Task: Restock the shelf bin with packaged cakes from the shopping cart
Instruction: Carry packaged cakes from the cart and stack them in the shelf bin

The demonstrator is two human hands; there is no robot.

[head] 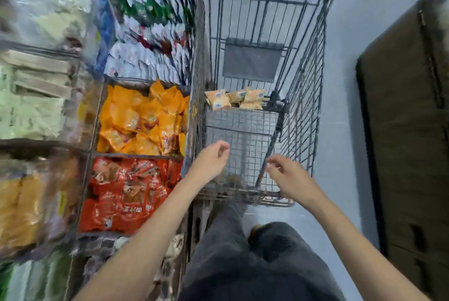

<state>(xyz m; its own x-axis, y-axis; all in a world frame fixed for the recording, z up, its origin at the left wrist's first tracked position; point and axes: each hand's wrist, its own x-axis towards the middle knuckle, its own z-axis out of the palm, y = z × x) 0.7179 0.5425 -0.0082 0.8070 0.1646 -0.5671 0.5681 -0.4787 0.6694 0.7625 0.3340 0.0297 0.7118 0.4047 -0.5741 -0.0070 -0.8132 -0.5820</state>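
Cakes [234, 99], small pale-orange packets with a blue-and-white patch, sit in a loose cluster on the floor of the cart [306, 96], toward its far end; a wire partly crosses them, and how many there are is hard to tell.

Nearest, dark trousers [243, 259] fill the bottom of the view, both bare forearms reaching out over them. Left hand [212, 160] hovers over the cart's near left corner, fingers [224, 149] loosely curled with thumb and fingertips almost meeting, holding nothing. Right hand [289, 177] hangs over the near rim, fingers loosely bent, also holding nothing. Neither touches the cakes, which lie well beyond both.

The cart is grey wire mesh, tall-sided, with a flat grey panel [252, 61] on its far wall.

Just left of it runs the shelf: a bin of glossy red packets [126, 191], then the bin [143, 118] heaped with crinkled bright-orange packets, then white and green sachets [155, 41] beyond. Everything further left is smeared by blur, and print on the packets cannot be read.

On the right, a dark brown block [408, 130] stands on the pale grey floor [345, 33], cut off by the edge.
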